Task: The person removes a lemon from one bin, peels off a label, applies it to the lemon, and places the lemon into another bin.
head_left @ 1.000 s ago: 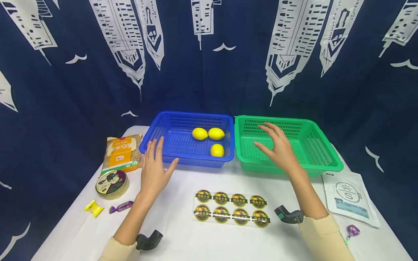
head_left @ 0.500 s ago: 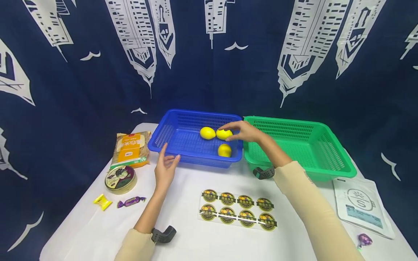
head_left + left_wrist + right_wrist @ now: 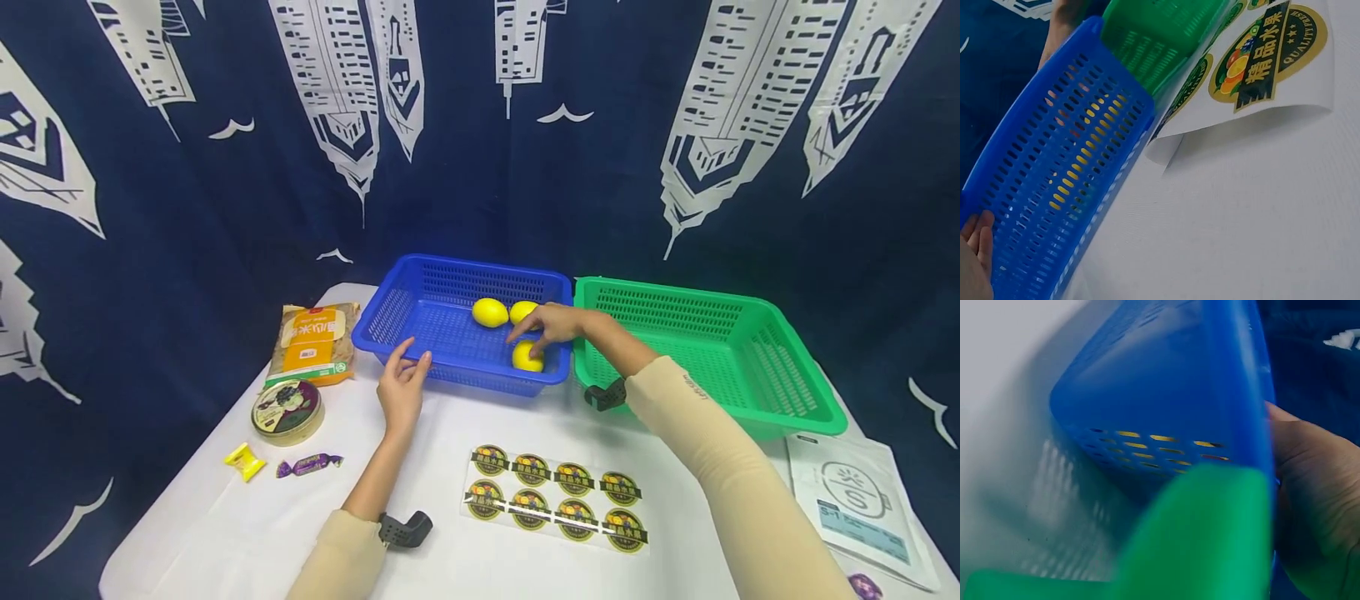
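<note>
Inside the blue basket [image 3: 450, 367], two yellow lemons lie toward the back: the left lemon [image 3: 490, 312] in plain sight, the right lemon [image 3: 522, 312] partly covered by my right hand [image 3: 558, 323]. That hand reaches over the basket's right side. Its spread fingers and thumb are about the front lemon [image 3: 522, 358], the thumb in front of it; a firm grip does not show. My left hand [image 3: 401, 396] is at the basket's front rim, fingers loosely bent. In the left wrist view its fingers [image 3: 982, 234] lie against the outer wall. Yellow shows through the slots.
A green basket [image 3: 795, 408] adjoins on the right. In front lies a sheet of round stickers [image 3: 555, 497]. At left are a snack bag [image 3: 311, 342], a round tin [image 3: 287, 412], a yellow candy [image 3: 244, 461] and a purple candy [image 3: 310, 464]. A white pouch [image 3: 858, 504] lies at right.
My right hand has moved from above the green basket, past the back right lemon, to the front lemon. My left hand has come to the blue basket's front rim. The head view has shifted.
</note>
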Tool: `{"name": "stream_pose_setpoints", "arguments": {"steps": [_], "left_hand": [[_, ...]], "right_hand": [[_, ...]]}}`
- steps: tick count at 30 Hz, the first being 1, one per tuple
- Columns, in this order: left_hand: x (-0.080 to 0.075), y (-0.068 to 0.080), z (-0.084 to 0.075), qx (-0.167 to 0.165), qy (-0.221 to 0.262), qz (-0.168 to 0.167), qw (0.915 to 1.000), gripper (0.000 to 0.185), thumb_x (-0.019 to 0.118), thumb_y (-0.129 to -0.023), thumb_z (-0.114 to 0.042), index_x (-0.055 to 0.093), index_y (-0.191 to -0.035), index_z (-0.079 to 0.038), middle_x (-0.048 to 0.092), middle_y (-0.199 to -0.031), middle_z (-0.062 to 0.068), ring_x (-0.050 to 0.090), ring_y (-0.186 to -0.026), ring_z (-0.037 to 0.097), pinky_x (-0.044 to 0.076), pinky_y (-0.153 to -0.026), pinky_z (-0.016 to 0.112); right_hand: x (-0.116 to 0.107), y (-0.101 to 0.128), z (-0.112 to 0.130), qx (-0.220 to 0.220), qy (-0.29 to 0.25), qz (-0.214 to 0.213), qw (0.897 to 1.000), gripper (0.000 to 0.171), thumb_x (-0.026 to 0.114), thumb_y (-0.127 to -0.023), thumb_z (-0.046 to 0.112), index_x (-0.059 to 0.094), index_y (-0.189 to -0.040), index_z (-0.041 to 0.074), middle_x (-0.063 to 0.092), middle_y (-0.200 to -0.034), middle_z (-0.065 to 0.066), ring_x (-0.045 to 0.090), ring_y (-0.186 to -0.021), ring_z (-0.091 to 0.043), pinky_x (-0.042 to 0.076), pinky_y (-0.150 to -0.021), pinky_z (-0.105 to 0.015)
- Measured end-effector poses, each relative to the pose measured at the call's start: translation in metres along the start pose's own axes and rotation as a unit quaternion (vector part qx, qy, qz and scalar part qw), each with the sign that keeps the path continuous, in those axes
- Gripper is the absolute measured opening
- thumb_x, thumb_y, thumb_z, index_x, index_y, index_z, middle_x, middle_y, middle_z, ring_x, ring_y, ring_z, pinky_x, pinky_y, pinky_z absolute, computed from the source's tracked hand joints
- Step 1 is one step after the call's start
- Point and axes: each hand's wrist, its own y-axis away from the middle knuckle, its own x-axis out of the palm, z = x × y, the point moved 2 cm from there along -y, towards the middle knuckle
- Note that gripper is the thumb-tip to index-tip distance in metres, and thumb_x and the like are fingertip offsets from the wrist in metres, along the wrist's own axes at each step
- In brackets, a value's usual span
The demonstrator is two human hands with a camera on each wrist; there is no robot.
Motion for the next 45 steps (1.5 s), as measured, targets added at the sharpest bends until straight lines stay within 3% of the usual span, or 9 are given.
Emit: {"name": "stream_pose_setpoints", "arguments": {"steps": [3, 10, 19, 28, 34, 38, 41, 45], "left_hand": [[0.001, 0.004, -0.007, 0.002, 0.015, -0.006, 0.9999, 0.041, 0.070, -0.083, -0.019, 0.060, -0.119, -0.006, 0.064, -0.080, 0.018, 0.064, -0.077, 0.038, 0.043, -0.050, 0.013], [0.002, 0.001, 0.008, 0.014, 0.028, -0.010, 0.9995, 0.045, 0.072, -0.081, -0.025, 0.060, -0.121, -0.009, 0.066, -0.080, 0.013, 0.065, -0.075, 0.033, 0.047, -0.051, 0.014], [0.000, -0.001, 0.007, 0.016, 0.023, -0.019, 0.9994, 0.044, 0.071, -0.081, -0.021, 0.060, -0.121, -0.008, 0.066, -0.080, 0.014, 0.066, -0.072, 0.018, 0.049, -0.055, 0.013], [-0.002, 0.007, -0.020, 0.027, 0.019, -0.009, 0.9994, 0.041, 0.069, -0.083, -0.008, 0.056, -0.121, 0.004, 0.063, -0.083, 0.026, 0.064, -0.078, 0.039, 0.045, -0.053, 0.011], [0.000, 0.001, 0.001, 0.022, 0.025, -0.007, 0.9994, 0.044, 0.071, -0.082, -0.015, 0.057, -0.122, -0.002, 0.065, -0.083, 0.022, 0.065, -0.077, 0.035, 0.045, -0.052, 0.010], [0.001, 0.000, 0.006, 0.025, 0.018, -0.012, 0.9995, 0.044, 0.071, -0.082, -0.020, 0.059, -0.122, -0.007, 0.066, -0.082, 0.018, 0.066, -0.076, 0.029, 0.047, -0.054, 0.012], [0.001, -0.001, 0.008, 0.024, 0.015, -0.016, 0.9995, 0.044, 0.072, -0.081, -0.023, 0.060, -0.121, -0.010, 0.066, -0.081, 0.015, 0.067, -0.074, 0.022, 0.049, -0.055, 0.013], [0.001, 0.000, 0.008, 0.026, 0.009, -0.019, 0.9995, 0.044, 0.072, -0.081, -0.023, 0.060, -0.121, -0.009, 0.066, -0.081, 0.013, 0.066, -0.072, 0.016, 0.049, -0.055, 0.013]], "right_hand": [[0.006, -0.004, -0.002, 0.009, 0.016, 0.040, 0.999, 0.044, 0.074, -0.078, 0.018, 0.063, -0.120, 0.016, 0.058, -0.124, 0.003, 0.042, -0.124, -0.021, 0.033, -0.105, -0.042], [0.010, -0.012, -0.004, 0.033, 0.047, 0.085, 0.995, 0.041, 0.073, -0.079, 0.024, 0.065, -0.119, 0.022, 0.059, -0.122, 0.008, 0.045, -0.122, -0.017, 0.035, -0.103, -0.039], [0.005, -0.018, -0.004, 0.037, 0.106, 0.040, 0.993, 0.041, 0.063, -0.087, 0.033, 0.060, -0.125, 0.018, 0.057, -0.125, 0.000, 0.046, -0.120, -0.025, 0.036, -0.101, -0.044], [0.007, -0.019, -0.004, 0.088, 0.119, 0.055, 0.987, 0.051, 0.072, -0.079, 0.035, 0.059, -0.126, 0.023, 0.055, -0.128, -0.001, 0.048, -0.117, -0.022, 0.038, -0.100, -0.039], [0.007, -0.020, -0.001, 0.107, 0.151, 0.076, 0.980, 0.055, 0.074, -0.076, 0.036, 0.057, -0.128, 0.026, 0.053, -0.129, -0.005, 0.048, -0.115, -0.023, 0.038, -0.100, -0.042], [0.008, -0.021, -0.001, 0.110, 0.172, 0.077, 0.976, 0.055, 0.074, -0.077, 0.036, 0.056, -0.128, 0.028, 0.053, -0.129, -0.006, 0.048, -0.115, -0.025, 0.038, -0.100, -0.044], [0.009, -0.021, -0.001, 0.108, 0.180, 0.064, 0.976, 0.053, 0.074, -0.078, 0.035, 0.057, -0.127, 0.027, 0.055, -0.125, -0.006, 0.050, -0.110, -0.023, 0.040, -0.096, -0.043], [0.008, -0.018, 0.001, 0.083, 0.169, 0.013, 0.982, 0.051, 0.074, -0.077, 0.033, 0.059, -0.125, 0.023, 0.059, -0.117, -0.006, 0.052, -0.102, -0.023, 0.042, -0.092, -0.042]]}}
